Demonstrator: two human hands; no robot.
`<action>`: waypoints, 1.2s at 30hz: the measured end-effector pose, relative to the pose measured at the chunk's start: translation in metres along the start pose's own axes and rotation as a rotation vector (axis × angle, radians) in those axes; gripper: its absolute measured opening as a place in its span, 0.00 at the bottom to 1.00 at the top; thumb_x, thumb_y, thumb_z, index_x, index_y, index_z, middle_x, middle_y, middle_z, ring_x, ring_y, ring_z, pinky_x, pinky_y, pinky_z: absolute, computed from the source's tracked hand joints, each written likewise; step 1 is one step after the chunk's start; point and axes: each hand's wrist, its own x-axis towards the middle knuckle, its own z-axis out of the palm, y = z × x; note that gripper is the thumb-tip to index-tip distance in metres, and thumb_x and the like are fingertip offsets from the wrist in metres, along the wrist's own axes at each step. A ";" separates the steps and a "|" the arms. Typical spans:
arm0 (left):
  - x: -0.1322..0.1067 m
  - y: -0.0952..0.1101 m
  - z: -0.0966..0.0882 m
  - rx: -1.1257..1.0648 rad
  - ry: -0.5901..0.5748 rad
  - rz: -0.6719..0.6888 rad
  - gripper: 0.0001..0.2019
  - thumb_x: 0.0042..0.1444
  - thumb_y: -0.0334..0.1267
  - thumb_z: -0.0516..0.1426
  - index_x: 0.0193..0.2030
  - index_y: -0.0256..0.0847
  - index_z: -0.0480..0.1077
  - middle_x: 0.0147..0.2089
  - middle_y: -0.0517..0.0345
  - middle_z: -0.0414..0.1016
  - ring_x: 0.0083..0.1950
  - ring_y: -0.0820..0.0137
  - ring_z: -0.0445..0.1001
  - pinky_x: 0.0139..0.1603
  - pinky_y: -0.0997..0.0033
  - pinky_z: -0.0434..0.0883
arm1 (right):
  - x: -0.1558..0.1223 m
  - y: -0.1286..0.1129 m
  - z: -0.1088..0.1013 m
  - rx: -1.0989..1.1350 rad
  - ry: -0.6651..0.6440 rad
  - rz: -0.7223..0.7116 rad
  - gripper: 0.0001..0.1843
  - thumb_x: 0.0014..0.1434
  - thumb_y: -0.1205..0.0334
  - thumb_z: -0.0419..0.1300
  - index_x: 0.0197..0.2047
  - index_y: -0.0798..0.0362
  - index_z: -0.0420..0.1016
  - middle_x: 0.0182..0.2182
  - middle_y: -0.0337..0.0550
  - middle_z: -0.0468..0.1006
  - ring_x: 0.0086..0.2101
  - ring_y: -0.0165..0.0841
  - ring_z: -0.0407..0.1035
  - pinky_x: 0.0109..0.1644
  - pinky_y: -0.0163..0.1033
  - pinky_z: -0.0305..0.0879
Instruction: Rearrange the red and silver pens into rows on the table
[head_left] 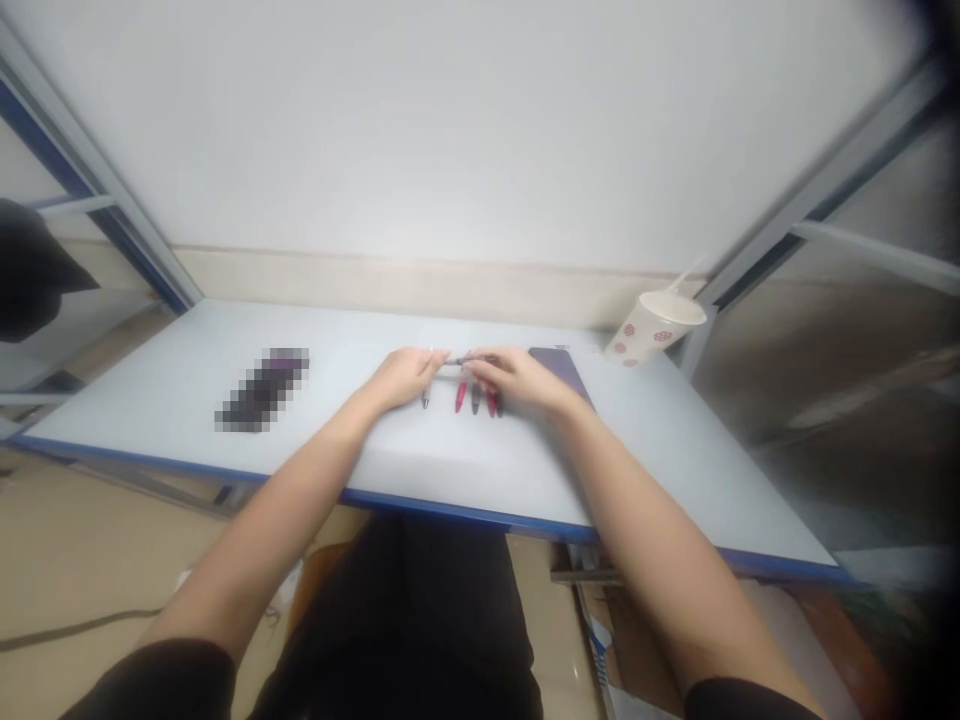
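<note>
Over the middle of the desk, a dark pen (457,361) lies level between my two hands. My left hand (406,376) pinches its left end, and the fingers of my right hand (511,372) close on its right end. Below my left fingers, the tip of a clear pen (426,399) points towards me. Several pens lie side by side under my right hand, among them a red pen (460,398), a dark pen (475,401) and another red pen (492,403). My right hand covers their upper parts.
A dark purple flat object (564,368) lies partly behind my right wrist. Farther right, a white paper cup (656,327) with red prints and a straw stands near the wall. A blurred-out dark item (262,392) is on the left of the blue-edged white desk (150,400).
</note>
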 end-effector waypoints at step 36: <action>0.002 -0.001 0.003 -0.126 -0.023 -0.089 0.29 0.74 0.59 0.43 0.28 0.42 0.62 0.27 0.57 0.69 0.29 0.66 0.66 0.35 0.66 0.59 | 0.006 0.011 0.006 0.187 0.186 -0.038 0.15 0.58 0.52 0.73 0.41 0.51 0.75 0.30 0.41 0.79 0.23 0.31 0.71 0.24 0.37 0.66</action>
